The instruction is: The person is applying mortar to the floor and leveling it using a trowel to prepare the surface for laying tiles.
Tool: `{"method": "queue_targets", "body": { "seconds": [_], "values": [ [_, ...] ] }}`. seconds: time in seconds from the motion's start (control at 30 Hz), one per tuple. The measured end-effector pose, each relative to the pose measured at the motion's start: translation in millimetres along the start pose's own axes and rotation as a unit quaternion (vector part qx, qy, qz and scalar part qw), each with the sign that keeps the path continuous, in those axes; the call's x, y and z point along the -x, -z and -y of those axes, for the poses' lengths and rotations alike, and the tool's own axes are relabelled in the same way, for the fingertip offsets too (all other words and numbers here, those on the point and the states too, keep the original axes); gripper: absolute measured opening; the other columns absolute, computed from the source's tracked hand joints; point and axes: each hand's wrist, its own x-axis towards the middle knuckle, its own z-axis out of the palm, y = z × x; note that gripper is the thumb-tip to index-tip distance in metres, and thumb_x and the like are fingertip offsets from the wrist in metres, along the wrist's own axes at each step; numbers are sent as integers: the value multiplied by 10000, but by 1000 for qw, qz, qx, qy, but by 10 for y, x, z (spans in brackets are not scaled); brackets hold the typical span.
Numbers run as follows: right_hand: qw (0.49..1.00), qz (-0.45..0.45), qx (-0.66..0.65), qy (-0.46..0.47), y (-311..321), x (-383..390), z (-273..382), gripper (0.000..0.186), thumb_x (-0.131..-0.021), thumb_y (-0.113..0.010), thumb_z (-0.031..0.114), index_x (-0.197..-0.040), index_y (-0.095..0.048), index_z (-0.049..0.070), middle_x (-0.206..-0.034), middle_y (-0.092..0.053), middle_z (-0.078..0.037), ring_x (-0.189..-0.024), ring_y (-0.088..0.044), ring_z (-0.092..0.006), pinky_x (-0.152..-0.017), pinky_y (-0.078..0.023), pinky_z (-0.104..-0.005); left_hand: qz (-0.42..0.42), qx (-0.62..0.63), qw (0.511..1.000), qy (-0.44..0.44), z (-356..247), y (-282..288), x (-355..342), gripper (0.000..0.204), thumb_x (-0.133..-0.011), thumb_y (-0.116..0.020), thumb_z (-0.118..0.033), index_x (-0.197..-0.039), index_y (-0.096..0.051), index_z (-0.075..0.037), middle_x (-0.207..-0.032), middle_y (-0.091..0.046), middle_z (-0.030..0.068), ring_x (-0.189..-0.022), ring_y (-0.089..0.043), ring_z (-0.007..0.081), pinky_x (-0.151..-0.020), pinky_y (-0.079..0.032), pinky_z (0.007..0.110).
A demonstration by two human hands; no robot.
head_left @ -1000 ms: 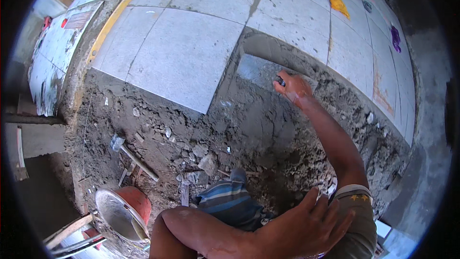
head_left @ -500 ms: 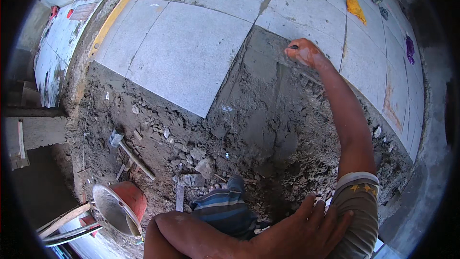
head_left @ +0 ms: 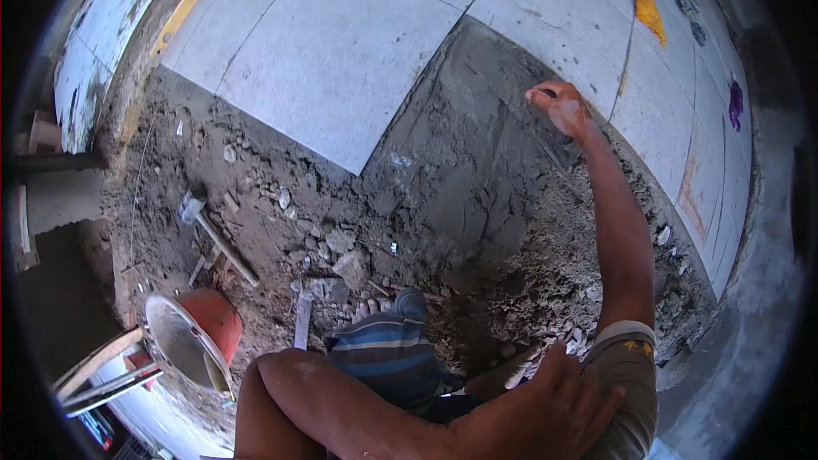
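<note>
My right hand [head_left: 562,111] is closed round the dark handle of what looks like a trowel, at the right side of a smoothed patch of wet grey mortar [head_left: 486,77]. Its blade blends into the mortar, so its outline is hard to make out. The patch lies in a corner between a large pale tile [head_left: 332,60] on the left and the row of laid tiles [head_left: 579,43] on the right. Near my body, my left hand [head_left: 545,400] rests by my right sleeve, fingers stretched and holding nothing.
A hammer [head_left: 217,238] lies on the rough mortar at left, near a red bucket [head_left: 213,324] and several stones [head_left: 351,268]. A yellow straight bar [head_left: 192,8] runs along the tiles' left edge. Yellow [head_left: 649,19] and purple [head_left: 735,105] scraps lie on the right tiles.
My view has shifted, so the tiles sit higher in the picture. My right hand, still closed, has moved nearer along the mortar's right side. My left hand stays by the sleeve.
</note>
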Motion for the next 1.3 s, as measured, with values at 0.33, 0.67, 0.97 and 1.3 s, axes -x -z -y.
{"method": "queue_targets", "body": {
  "seconds": [0.33, 0.67, 0.97, 1.3],
  "values": [
    [984, 130, 94, 80, -755, 1087, 430, 502, -957, -683, 496, -1293, -720, 125, -1162, -756, -184, -1090, -713, -383, -957, -547, -467, -21, 47, 999, -11, -74, -11, -1, 398, -920, -608, -213, -1261, -691, -25, -1061, -743, 81, -1028, -679, 304, -959, -462, 516],
    [1000, 1, 14, -24, -635, 1220, 93, 545, -974, -647, 549, -1231, -716, 73, -1145, -744, -207, -1063, -718, -382, -929, -549, -505, 27, -21, 999, -23, -365, 100, 252, 447, -932, -620, -236, -1349, -682, -88, -1217, -728, 122, -1170, -653, 331, -1112, -419, 582],
    [979, -26, 125, -161, -818, 1769, -80, 528, -1035, -527, 537, -1362, -602, 130, -1131, -730, -235, -1064, -701, -430, -917, -541, -542, -1, -43, 996, -83, -404, -39, 156, 337, -946, -616, -224, -1235, -711, -81, -1076, -727, 90, -1042, -676, 297, -1049, -455, 544],
    [901, -74, -304, -301, -1101, 1887, 470, 447, -999, -647, 489, -1132, -690, 64, -596, -458, -8, -436, -444, -155, -416, -393, -332, -19, -6, 999, -35, -380, -193, 89, 319, -946, -595, -217, -1189, -720, -55, -1066, -726, 89, -1030, -681, 287, -1018, -457, 571]
  ]
}}
